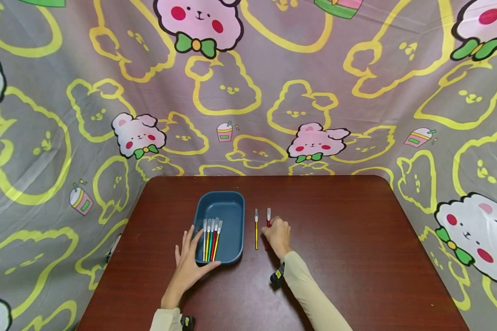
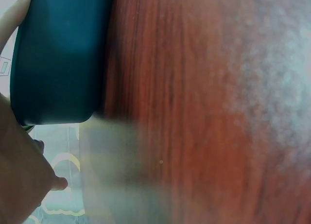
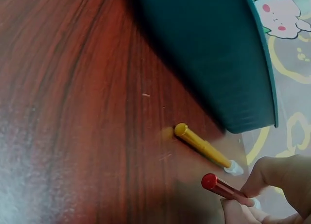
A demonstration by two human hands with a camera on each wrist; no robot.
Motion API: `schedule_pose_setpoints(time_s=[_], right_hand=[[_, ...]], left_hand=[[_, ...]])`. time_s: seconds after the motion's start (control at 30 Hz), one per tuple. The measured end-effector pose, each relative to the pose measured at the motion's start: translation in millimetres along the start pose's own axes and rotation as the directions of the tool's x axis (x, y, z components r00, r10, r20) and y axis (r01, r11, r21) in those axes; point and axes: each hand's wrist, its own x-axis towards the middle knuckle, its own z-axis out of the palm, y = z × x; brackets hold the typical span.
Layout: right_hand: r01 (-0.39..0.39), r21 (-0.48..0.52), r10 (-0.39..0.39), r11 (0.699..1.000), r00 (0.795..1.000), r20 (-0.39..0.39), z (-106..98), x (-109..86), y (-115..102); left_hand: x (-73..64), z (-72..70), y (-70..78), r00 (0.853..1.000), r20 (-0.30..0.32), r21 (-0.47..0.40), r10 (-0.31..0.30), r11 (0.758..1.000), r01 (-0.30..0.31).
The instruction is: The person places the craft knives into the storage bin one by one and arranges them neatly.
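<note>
My left hand [image 1: 188, 266] rests at the near left corner of a blue tray [image 1: 241, 220], fingers spread along the left side and thumb at the near rim. Inside the tray several slim craft knives [image 1: 212, 239] with clear caps lie side by side, handles silver, yellow, green and red. Right of the tray, my right hand [image 1: 278, 234] pinches a red craft knife [image 3: 219, 186] between thumb and fingers, its clear cap pointing away from me. Beside it on the table lies a yellow craft knife [image 3: 201, 146], parallel and untouched.
A brown wooden table [image 1: 348, 230] carries everything. Patterned cloth [image 1: 248, 92] hangs round its back and sides. Black wrist cameras [image 1: 277, 274] sit on both wrists.
</note>
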Motion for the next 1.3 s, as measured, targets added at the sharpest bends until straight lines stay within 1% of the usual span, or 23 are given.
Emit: schedule_pose_setpoints(time_s=[0.2, 0.37, 0.57, 0.7, 0.83, 1.07, 1.2, 1.3], right_hand=[[-0.018, 0.030, 0.018, 0.999, 1.000, 0.010, -4, 0.5, -7], [-0.033, 0.040, 0.032, 0.999, 0.999, 0.036, -7, 0.1, -15], [-0.029, 0.040, 0.027, 0.999, 0.998, 0.053, -11, 0.8, -29], [-0.063, 0.058, 0.057, 0.996, 0.994, 0.095, -14, 1.2, -40], [-0.091, 0.103, 0.077, 0.990, 0.988, 0.135, -18, -0.1, -52], [-0.062, 0.221, 0.025, 0.973, 0.986, 0.168, -18, -3.1, -68], [-0.046, 0.242, 0.002, 0.969, 0.984, 0.179, -17, -4.5, -77], [-0.049, 0.254, -0.002, 0.966, 0.981, 0.195, -16, -5.9, -83]], left_hand=[[-0.3, 0.3, -0.7, 1.000, 0.004, 0.006, -0.007, 1.000, 0.007], [-0.6, 0.4, -0.9, 1.000, 0.008, 0.004, -0.013, 1.000, 0.013], [-1.0, -0.1, -0.4, 1.000, 0.006, -0.005, -0.007, 1.000, 0.007], [-0.9, -0.7, -0.1, 1.000, 0.001, -0.008, -0.002, 1.000, 0.002], [-0.6, -0.9, 0.3, 1.000, 0.002, -0.014, 0.000, 1.000, 0.000], [-0.9, -0.1, -0.4, 1.000, 0.004, -0.018, 0.000, 1.000, 0.000], [-0.9, -0.3, -0.2, 1.000, 0.005, -0.013, -0.002, 1.000, 0.002], [-0.7, -0.5, 0.2, 1.000, 0.005, -0.008, -0.002, 1.000, 0.003]])
